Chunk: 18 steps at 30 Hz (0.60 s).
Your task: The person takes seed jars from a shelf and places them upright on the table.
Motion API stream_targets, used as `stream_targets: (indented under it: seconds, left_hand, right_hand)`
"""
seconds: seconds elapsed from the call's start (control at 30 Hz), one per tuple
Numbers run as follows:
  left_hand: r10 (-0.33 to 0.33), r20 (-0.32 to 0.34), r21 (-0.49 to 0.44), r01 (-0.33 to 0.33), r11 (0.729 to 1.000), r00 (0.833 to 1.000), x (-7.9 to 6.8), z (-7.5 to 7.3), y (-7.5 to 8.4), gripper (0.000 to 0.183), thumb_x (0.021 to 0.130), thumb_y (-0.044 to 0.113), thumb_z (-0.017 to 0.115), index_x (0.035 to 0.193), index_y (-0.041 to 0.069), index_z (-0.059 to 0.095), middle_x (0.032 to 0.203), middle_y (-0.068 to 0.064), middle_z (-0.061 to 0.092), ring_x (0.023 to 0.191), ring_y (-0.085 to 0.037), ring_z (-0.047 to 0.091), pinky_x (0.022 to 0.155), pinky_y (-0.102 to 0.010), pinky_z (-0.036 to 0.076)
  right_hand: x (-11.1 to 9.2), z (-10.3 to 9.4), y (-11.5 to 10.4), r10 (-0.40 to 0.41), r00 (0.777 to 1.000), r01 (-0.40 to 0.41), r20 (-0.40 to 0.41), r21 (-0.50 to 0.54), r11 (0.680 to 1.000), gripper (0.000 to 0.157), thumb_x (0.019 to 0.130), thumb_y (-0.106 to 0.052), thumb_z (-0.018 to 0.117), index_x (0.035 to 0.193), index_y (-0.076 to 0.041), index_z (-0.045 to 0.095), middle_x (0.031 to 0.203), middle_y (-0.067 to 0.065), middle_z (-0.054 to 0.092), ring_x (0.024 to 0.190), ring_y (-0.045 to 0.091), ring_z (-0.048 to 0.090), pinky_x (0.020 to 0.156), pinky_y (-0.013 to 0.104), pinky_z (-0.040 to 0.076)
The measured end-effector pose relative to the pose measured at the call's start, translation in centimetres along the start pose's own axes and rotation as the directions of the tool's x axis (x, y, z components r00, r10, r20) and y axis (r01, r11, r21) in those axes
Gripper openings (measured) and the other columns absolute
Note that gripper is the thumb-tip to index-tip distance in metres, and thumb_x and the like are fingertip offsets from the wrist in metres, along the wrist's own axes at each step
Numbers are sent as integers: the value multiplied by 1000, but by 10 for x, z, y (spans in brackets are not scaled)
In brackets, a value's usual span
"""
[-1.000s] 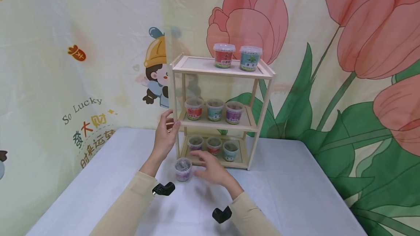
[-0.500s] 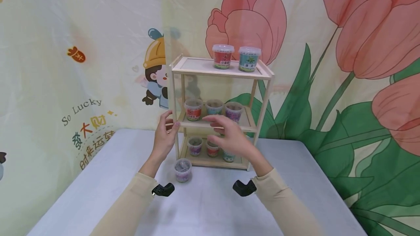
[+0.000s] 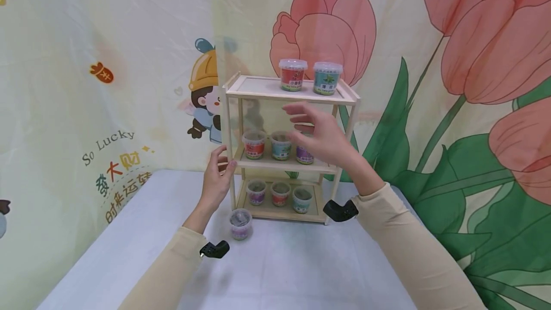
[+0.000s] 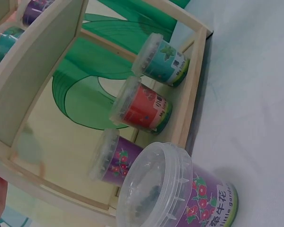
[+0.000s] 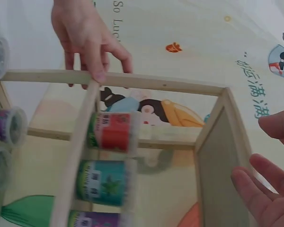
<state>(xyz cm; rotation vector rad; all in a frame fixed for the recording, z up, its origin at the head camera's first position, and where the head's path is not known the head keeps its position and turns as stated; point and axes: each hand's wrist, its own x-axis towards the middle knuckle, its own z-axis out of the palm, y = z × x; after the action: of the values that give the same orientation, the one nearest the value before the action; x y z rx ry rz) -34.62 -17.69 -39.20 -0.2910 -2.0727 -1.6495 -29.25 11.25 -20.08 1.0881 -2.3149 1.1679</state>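
Observation:
My left hand (image 3: 217, 181) grips the left post of a small three-tier wooden shelf (image 3: 258, 85), thumb in front and fingers behind. My right hand (image 3: 320, 133) is raised before the shelf's right side, fingers loosely bent and holding nothing; it partly covers a purple tub (image 3: 304, 156) on the middle tier. Beside that stand a teal tub (image 3: 281, 149) and a red tub (image 3: 254, 148). On the top tier are another red tub (image 3: 293, 79) and teal tub (image 3: 328, 81). A purple-labelled lidded tub (image 4: 206, 201) stands on the table before the shelf's left front corner.
The bottom tier holds a purple tub (image 3: 256, 196), a red tub (image 3: 281, 197) and a teal tub (image 3: 302, 203) in a row. A white cloth covers the table (image 3: 292, 262). Behind the shelf hangs a printed backdrop (image 3: 400, 8) with large tulips.
My right hand has risen from beside the tub on the table, past the bottom tier, up and rightward to between the middle and top tiers. My left hand stays on the post.

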Motion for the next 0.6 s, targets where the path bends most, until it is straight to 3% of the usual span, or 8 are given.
stream_targets:
  seconds: [0.3,0.43,0.6]
  left_hand:
    - [6,-5,-3,-6,1000,1000,0,-1,0,54,108,19,63,157,21,42,131,-21,56,125,-35,56,106,-56,48]
    - [3,-1,-2,-3,1000,1000,0,0,0,54,108,19,63,157,22,42,131,-20,56,124,-34,56,105,-56,49]
    - [-3,-8,-7,3,1000,1000,0,1,0,53,108,18,63,157,22,42,131,-21,56,124,-35,56,105,-55,49]
  right_hand:
    - [34,-28,-13,12,988,-16,-154,-23,1000,46,99,-5,72,144,-6,59,142,17,63,129,30,65,110,40,52]
    - [47,-37,-12,118,977,-130,-180,-57,990,49,100,-14,71,147,-13,58,144,14,62,131,29,63,112,41,51]
    - [60,-40,-11,268,951,-282,-154,-71,957,58,101,-23,69,155,-23,50,154,11,54,137,29,57,113,42,49]
